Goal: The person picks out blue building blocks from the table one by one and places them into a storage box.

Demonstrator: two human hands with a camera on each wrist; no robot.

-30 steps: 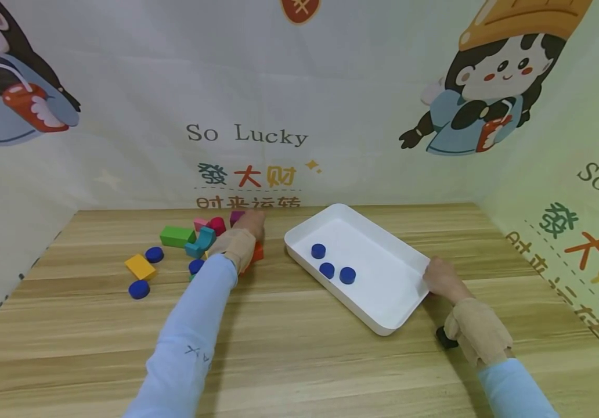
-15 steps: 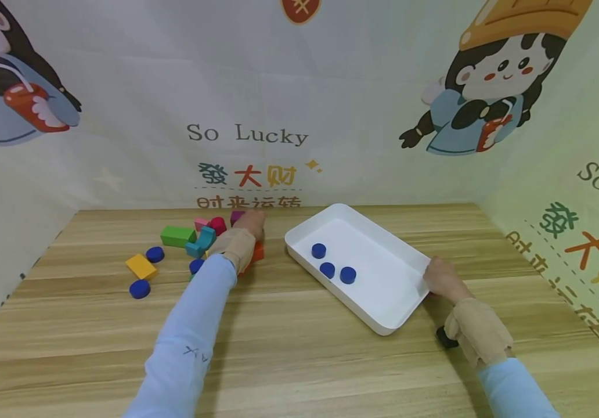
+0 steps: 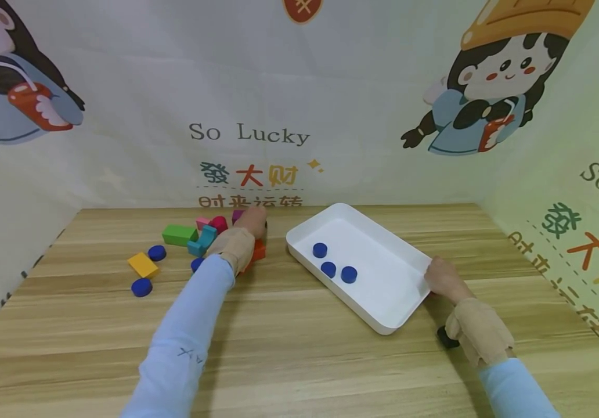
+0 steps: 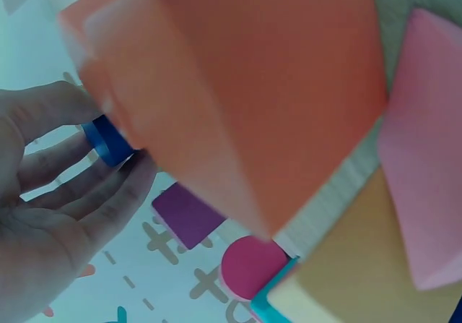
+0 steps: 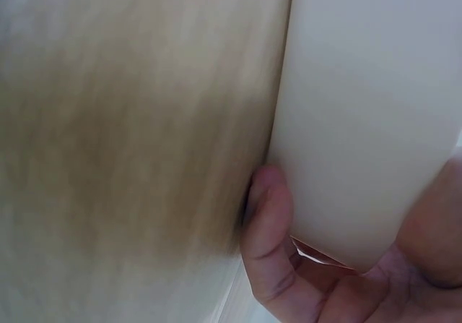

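My left hand (image 3: 253, 222) is at the back of the block pile. In the left wrist view its thumb and fingers pinch a blue round block (image 4: 110, 141), right beside a large orange block (image 4: 238, 99). A purple block (image 4: 188, 214) and a red round block (image 4: 253, 266) lie close by. My right hand (image 3: 447, 280) grips the right end of the white tray (image 3: 404, 313); the right wrist view shows fingers (image 5: 268, 243) curled around the tray's wall. Inside the tray sit a blue disc (image 3: 320, 250), a second blue disc (image 3: 328, 269) and a third blue disc (image 3: 349, 274).
Left of my left forearm lie a green block (image 3: 180, 235), a teal curved block (image 3: 203, 241), a yellow block (image 3: 143, 265) and loose blue round blocks (image 3: 141, 287). A printed cloth wall (image 3: 357, 116) closes off the wooden table's (image 3: 299, 371) back edge.
The left hand has risen very slightly at the pile's back edge. The right hand and the tray hold their place, and the head view has shifted a little.
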